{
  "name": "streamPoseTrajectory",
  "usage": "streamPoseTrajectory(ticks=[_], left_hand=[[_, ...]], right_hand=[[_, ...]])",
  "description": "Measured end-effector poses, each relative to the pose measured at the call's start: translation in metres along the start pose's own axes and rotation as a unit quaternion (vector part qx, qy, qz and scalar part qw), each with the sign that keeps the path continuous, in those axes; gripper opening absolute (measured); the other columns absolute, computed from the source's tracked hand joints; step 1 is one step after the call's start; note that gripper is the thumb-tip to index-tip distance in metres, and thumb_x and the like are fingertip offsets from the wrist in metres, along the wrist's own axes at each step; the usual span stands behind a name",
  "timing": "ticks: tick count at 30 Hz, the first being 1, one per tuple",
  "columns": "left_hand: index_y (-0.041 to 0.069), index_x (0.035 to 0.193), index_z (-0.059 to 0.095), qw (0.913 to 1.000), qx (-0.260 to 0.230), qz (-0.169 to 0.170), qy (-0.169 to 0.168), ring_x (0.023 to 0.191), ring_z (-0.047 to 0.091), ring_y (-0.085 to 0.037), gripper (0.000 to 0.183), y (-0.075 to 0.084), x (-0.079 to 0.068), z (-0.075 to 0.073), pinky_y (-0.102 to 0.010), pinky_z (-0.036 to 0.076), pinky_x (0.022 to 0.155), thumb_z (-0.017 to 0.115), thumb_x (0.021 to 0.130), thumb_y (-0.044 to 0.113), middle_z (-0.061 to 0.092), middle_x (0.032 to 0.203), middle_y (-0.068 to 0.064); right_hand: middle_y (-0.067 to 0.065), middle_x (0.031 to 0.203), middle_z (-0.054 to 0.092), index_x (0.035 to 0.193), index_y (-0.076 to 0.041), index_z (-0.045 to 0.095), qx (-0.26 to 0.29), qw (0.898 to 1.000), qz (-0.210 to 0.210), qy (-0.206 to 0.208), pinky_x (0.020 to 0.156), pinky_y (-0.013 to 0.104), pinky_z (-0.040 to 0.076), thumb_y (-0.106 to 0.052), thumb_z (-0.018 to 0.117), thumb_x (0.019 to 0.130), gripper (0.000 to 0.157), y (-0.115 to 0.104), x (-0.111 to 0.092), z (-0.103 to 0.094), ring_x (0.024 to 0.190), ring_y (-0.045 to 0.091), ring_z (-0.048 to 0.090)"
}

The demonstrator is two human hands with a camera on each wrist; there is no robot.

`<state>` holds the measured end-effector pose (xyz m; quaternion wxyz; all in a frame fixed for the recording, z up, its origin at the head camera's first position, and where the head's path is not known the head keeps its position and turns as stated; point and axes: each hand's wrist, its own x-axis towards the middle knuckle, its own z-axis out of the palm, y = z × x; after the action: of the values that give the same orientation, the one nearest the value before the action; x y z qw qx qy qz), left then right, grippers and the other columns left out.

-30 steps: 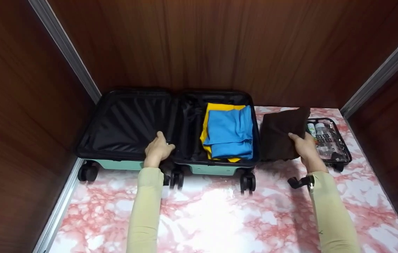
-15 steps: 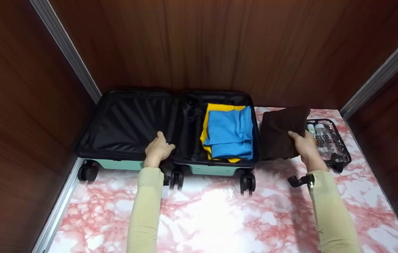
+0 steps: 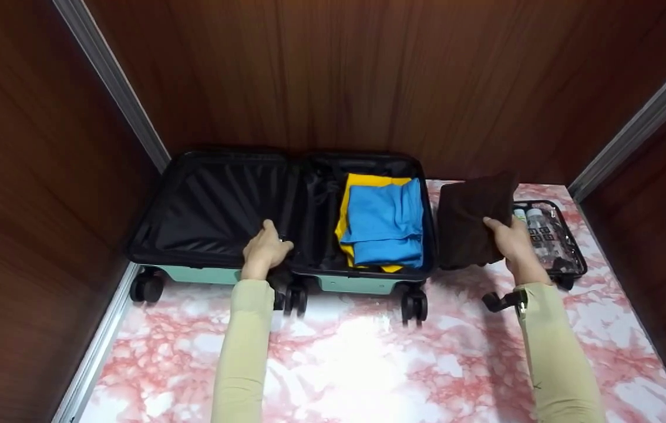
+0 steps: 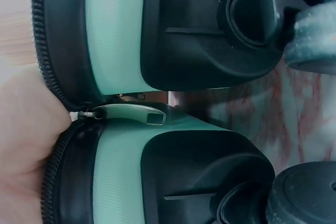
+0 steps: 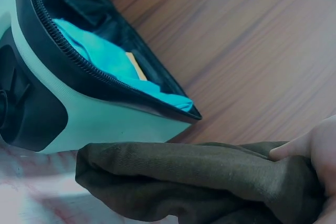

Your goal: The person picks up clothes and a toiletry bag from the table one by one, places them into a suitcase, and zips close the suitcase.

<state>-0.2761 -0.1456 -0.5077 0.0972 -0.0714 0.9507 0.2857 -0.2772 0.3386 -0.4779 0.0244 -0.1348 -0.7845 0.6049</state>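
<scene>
Loosely folded, a soft dark-brown cloth bundle (image 3: 467, 226) is gripped in a person's R hand (image 3: 514, 241), thumb on top, fingers tucked under, prob. so the layers don't slip apart. It's held just R of an open mint-green suitcase w/ black lining (image 3: 356, 284), near a clear, black-trimmed plastic case (image 3: 571, 236) w/ bottles inside. The L hand (image 3: 265, 249) rests at the near edge where the two halves meet, apparently steadying them; its fingers are partly hidden, so can't tell whether they grip. In the R half, a folded sky-blue cloth (image 3: 383, 214) lies atop a folded yellow cloth (image 3: 368, 178), presumably stacked flat to save space. The bundle looks matte, approx. rectangular, w/ thick rumpled layers at its free end.
</scene>
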Motion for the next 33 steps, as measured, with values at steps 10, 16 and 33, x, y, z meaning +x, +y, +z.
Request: streamPoseTrajectory(ticks=[10,16,33], left_hand=[[-0.002,0.158,0.022,0.9999,0.004,0.003,0.014,0.122,0.056,-0.045,0.08,-0.002,-0.001,0.001,-0.055,0.042,0.1,0.063,0.097,0.032,0.057,0.136,-0.024],[-0.001,0.159,0.019,1.0,0.001,0.005,0.008,0.121,0.055,-0.046,0.081,-0.002,-0.001,0.0,-0.056,0.041,0.101,0.062,0.099,0.033,0.055,0.138,-0.024],[-0.001,0.159,0.019,1.0,0.006,0.0,0.003,0.124,0.053,-0.045,0.08,-0.002,-0.002,-0.002,-0.057,0.04,0.102,0.061,0.1,0.033,0.05,0.145,-0.025]], right_hand=[[-0.007,0.084,0.061,0.117,-0.001,0.056,0.006,1.0,-0.002,0.004,0.068,0.022,0.052,-0.02,0.059,0.102,0.025,0.001,-0.001,0.002,0.072,0.006,0.061],[-0.005,0.087,0.06,0.12,0.002,0.057,0.014,1.0,0.002,0.016,0.068,0.022,0.051,-0.02,0.06,0.101,0.029,0.0,-0.001,0.005,0.073,0.006,0.061],[-0.003,0.088,0.059,0.114,-0.003,0.058,0.009,0.999,-0.002,0.033,0.07,0.024,0.05,-0.024,0.06,0.102,0.024,-0.013,-0.004,0.006,0.074,0.008,0.06]])
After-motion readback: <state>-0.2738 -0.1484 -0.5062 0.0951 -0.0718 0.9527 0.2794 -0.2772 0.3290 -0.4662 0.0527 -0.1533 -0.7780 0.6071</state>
